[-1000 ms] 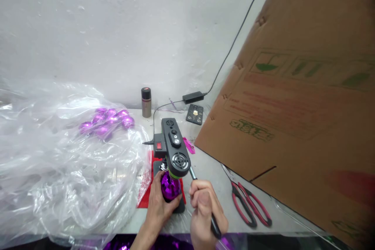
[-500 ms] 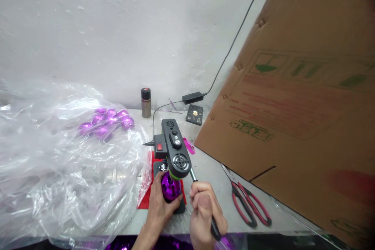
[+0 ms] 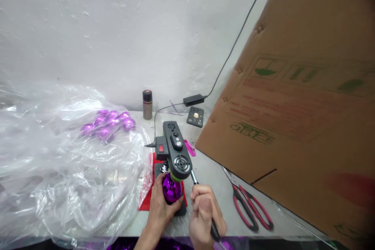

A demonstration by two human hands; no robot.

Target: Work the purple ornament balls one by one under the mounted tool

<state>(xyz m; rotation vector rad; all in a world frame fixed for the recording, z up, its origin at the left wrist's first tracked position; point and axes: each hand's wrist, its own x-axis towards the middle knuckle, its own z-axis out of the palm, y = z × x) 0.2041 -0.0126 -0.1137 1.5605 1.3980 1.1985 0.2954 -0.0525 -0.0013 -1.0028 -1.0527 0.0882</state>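
My left hand (image 3: pixel 159 205) is wrapped around a shiny purple bauble (image 3: pixel 172 188), its thumb and fingers on either side. The bauble sits under the round front end of a small black lever press (image 3: pixel 177 148) with vents on top and a red switch at its side. My right hand (image 3: pixel 206 211) is closed around the black grip of the press's lever handle (image 3: pixel 215 231), whose metal rod runs back to the machine. Part of the black base (image 3: pixel 181 209) and a red sheet (image 3: pixel 145 203) show beneath my left hand.
Clear plastic film (image 3: pixel 73 179) covers the left side, with several purple baubles (image 3: pixel 106 125) in it. A spray can (image 3: pixel 147 105), a power adapter (image 3: pixel 193 100) and a dark patterned card (image 3: pixel 195 116) stand behind. Red-handled scissors (image 3: pixel 253 207) lie at right, beside a large cardboard box (image 3: pixel 293 97).
The whole scene sits slightly lower and further right in view. Both hands keep the same hold on the bauble and the lever handle.
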